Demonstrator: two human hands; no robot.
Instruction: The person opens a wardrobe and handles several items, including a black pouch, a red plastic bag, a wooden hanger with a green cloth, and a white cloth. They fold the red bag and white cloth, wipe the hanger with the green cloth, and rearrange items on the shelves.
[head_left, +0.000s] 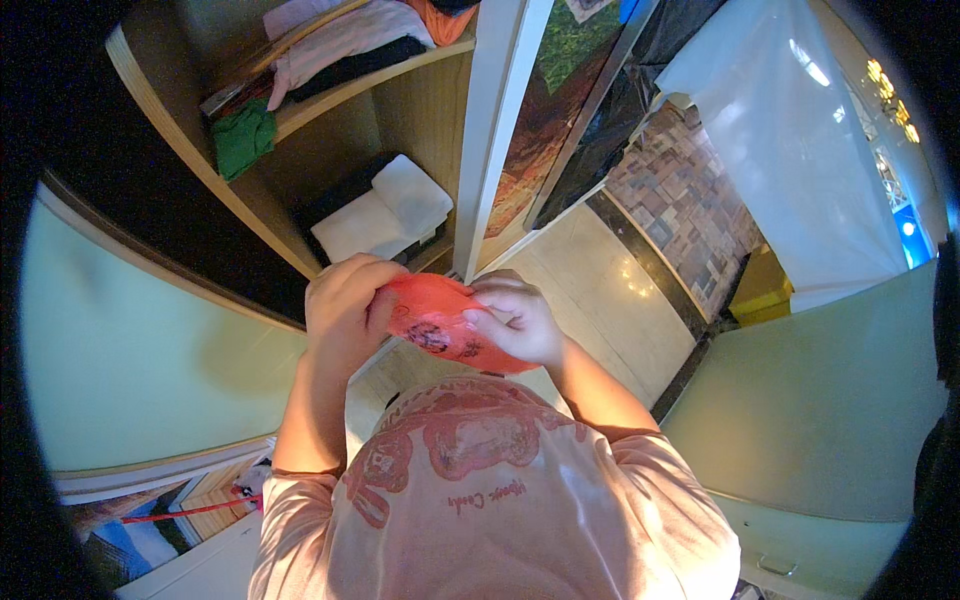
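Note:
A thin red piece, fabric or plastic (442, 315), with dark printed marks is stretched between my two hands in front of my chest. My left hand (349, 304) grips its left end, the fingers curled over it. At its right side, my right hand (521, 315) pinches the upper edge between thumb and fingers. Whether it is a bag or a garment, I cannot tell. Beyond my hands stands an open wooden cabinet, with a folded white item (386, 214) in its lower compartment and a green cloth (246, 139) hanging over the shelf edge.
Folded clothes (352, 45) lie on the upper wooden shelf (375, 75). Pale green door panels (165, 337) flank me. A whitish plastic sheet (787, 142) hangs at the upper right, near a yellow box (761, 289) on the floor.

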